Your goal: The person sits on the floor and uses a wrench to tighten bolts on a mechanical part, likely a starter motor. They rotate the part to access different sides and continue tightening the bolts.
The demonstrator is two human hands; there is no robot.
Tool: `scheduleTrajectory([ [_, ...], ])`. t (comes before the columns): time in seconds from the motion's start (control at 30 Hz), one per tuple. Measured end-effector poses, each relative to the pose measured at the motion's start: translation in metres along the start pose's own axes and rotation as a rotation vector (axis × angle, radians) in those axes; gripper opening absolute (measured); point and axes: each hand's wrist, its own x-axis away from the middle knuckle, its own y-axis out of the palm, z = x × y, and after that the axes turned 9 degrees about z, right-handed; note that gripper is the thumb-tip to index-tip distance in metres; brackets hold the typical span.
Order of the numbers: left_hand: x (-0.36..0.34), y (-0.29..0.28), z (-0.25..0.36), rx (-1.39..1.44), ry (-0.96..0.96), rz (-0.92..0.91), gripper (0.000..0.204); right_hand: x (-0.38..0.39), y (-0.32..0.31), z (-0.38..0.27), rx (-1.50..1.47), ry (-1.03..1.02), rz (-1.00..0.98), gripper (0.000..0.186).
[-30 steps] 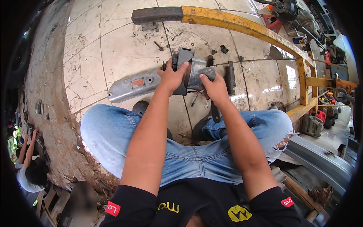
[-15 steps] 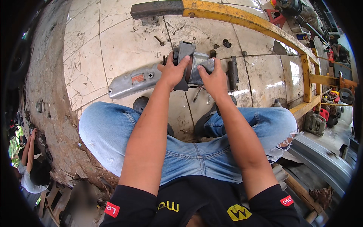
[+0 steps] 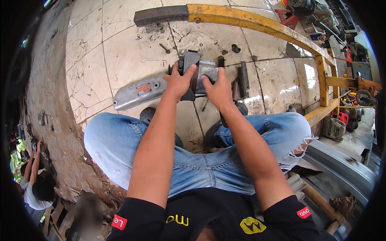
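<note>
A grey metal assembly (image 3: 192, 60) with a brown band down its middle stands on the tiles in front of me; I cannot make out its exact kind. My left hand (image 3: 178, 83) is wrapped round its left side, thumb lying on the top and fingertips hidden behind. On the other side of the band, my right hand (image 3: 219, 91) grips a grey wedge-shaped metal piece (image 3: 210, 75), its thumb pressed on the near face. I cannot tell whether that piece is fixed to the assembly. A long grey metal cover (image 3: 132, 95) with a red label lies beside my left hand.
Right of my hands lies a dark metal bar (image 3: 244, 78). A bolt (image 3: 165, 48) and small dark parts (image 3: 235, 48) are scattered beyond. A yellow steel frame (image 3: 241, 20) spans the far side and right. Another person (image 3: 38, 184) is at far left.
The view has shifted slightly. Both hands keep hold of the assembly; the wedge-shaped piece under my right hand has moved a little left, closer to the brown band.
</note>
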Motion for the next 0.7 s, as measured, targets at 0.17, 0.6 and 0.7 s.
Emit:
scheduleTrajectory([
  [0.17, -0.001, -0.001, -0.003, -0.019, -0.021, 0.008, 0.103, 0.002, 0.004, 0.003, -0.139, 0.118, 0.018, 0.048],
  [0.6, -0.002, 0.0, 0.001, 0.013, -0.037, -0.009, 0.101, 0.002, 0.01, 0.011, -0.096, -0.062, 0.05, 0.036],
  [0.7, -0.001, -0.001, 0.001, 0.003, -0.033, -0.009, 0.1, 0.005, 0.012, 0.011, -0.113, -0.03, 0.097, 0.035],
])
